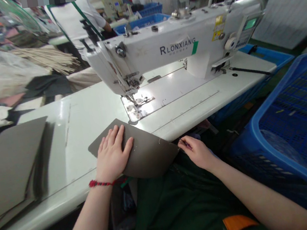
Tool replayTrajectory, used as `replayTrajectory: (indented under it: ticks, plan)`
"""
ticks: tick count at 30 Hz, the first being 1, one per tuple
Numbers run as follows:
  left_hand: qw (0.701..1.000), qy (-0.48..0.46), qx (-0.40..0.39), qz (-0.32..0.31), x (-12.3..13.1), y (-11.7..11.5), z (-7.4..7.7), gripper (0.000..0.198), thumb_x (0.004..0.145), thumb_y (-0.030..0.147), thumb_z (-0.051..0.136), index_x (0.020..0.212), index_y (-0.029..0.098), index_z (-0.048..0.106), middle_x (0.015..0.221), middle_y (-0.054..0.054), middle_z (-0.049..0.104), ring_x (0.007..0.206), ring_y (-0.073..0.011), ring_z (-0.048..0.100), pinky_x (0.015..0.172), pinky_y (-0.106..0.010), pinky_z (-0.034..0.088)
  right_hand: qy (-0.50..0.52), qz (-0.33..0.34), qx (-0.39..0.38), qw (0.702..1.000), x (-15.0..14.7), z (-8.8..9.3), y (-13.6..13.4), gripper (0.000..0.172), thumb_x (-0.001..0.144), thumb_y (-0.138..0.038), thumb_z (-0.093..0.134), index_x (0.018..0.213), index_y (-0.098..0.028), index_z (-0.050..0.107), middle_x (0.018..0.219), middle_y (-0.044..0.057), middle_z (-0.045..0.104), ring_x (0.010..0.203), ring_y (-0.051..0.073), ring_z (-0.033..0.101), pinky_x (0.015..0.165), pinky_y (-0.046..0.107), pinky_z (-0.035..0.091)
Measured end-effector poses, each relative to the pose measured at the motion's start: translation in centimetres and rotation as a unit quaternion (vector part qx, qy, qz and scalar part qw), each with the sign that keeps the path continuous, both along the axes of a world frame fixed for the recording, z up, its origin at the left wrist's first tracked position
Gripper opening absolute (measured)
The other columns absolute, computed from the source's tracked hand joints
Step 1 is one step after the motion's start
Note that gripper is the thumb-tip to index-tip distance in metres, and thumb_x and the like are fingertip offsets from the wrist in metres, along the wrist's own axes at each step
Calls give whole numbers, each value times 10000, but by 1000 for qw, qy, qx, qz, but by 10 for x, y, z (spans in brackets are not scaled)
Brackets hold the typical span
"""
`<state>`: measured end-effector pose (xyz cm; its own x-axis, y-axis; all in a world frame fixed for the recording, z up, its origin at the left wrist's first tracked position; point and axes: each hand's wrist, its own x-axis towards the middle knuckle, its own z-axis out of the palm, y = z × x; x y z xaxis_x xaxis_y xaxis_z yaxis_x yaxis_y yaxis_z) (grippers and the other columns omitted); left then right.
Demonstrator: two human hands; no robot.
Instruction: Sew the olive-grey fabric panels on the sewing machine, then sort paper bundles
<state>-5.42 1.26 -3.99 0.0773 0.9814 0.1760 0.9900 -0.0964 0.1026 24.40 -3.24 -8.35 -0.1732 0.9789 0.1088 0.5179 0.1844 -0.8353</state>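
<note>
A grey-brown flat panel (146,146), leather-like, lies at the front edge of the sewing table (88,101) and bends down over it. My left hand (113,151) rests flat on the panel with its fingers stretched out. At the panel's right corner, my right hand (194,151) is closed in a pinch. Something small and dark, partly purple, shows between its fingers, too hidden to name. Short loose threads hang along the panel's edge near that hand. Behind the panel stands a white sewing machine (150,50), its lit needle area (137,104) just beyond the panel's far corner.
On the left of the table lies a stack of similar grey panels (9,165). A blue plastic basket (257,123) stands at the right, below table height. Across the table are a plastic-wrapped heap (2,75), fabric pieces and a person in a white shirt (74,23).
</note>
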Motion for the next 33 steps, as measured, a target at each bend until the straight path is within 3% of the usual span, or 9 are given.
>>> replayTrajectory:
  ticks: [6, 9, 13, 17, 21, 23, 27, 30, 33]
  plan:
    - [1000, -6, -1, 3, 0, 0, 0, 621, 963, 546, 298, 1507, 248, 278, 1573, -53, 291, 1445, -249, 261, 1186, -447, 217, 132, -44, -74, 988, 5, -5, -1, 151, 937, -320, 487, 855, -204, 537, 794, -6, 616, 782, 149, 604, 758, 277, 456]
    - [1000, -6, -1, 2, 1, 0, 0, 622, 962, 547, 296, 1507, 246, 279, 1573, -50, 293, 1446, -248, 258, 1185, -447, 218, 157, -28, -84, 984, 7, -7, -4, 190, 946, -366, 475, 887, -203, 553, 841, 7, 637, 838, 157, 626, 800, 287, 465]
    - [1000, -4, -1, -1, 1, 0, 0, 627, 961, 548, 294, 1506, 238, 282, 1571, -54, 296, 1447, -252, 254, 1186, -447, 217, 51, -1, -44, 998, 6, 0, -9, 205, 902, -395, 560, 1012, -222, 569, 906, 22, 666, 844, 177, 631, 756, 289, 454]
    - [1000, -4, -3, 2, 1, 0, 0, 629, 960, 551, 291, 1508, 241, 278, 1574, -54, 289, 1448, -255, 252, 1187, -449, 213, -54, 3, -2, 999, 1, 4, -8, 111, 919, -308, 506, 976, -222, 547, 882, 39, 674, 788, 192, 628, 690, 295, 422]
    - [1000, -5, -3, 3, 1, 0, 1, 628, 959, 550, 292, 1506, 243, 282, 1574, -51, 290, 1446, -248, 260, 1188, -438, 211, 88, -90, -62, 990, 6, -6, -3, 127, 938, -320, 450, 861, -224, 479, 737, 8, 676, 733, 169, 628, 726, 293, 448]
    - [1000, -5, -2, 1, 1, 0, 1, 628, 958, 549, 292, 1506, 244, 282, 1573, -48, 291, 1447, -248, 257, 1188, -437, 211, 146, -103, -104, 978, 12, -14, -2, 149, 941, -340, 447, 845, -227, 466, 721, 0, 697, 725, 161, 642, 755, 299, 463]
    - [1000, -5, -2, 2, 0, 0, 0, 623, 961, 543, 287, 1509, 247, 275, 1574, -46, 289, 1451, -250, 243, 1187, -442, 213, 179, -71, -117, 974, 13, -21, 0, 240, 950, -403, 434, 877, -208, 552, 836, 39, 726, 817, 168, 678, 816, 316, 484]
    - [1000, -3, -3, 0, 0, 0, 0, 623, 961, 542, 286, 1510, 248, 271, 1573, -52, 290, 1451, -254, 243, 1184, -452, 215, 169, -42, -89, 981, 3, -14, 2, 246, 877, -423, 574, 941, -191, 628, 1005, 64, 714, 968, 188, 653, 872, 317, 476]
    - [1000, 1, 1, -7, 0, -1, 1, 625, 961, 540, 287, 1508, 238, 278, 1569, -65, 298, 1450, -255, 248, 1183, -456, 214, 134, 26, -115, 984, 0, 1, 1, 260, 853, -432, 605, 886, -178, 644, 882, 35, 725, 856, 177, 656, 793, 294, 484]
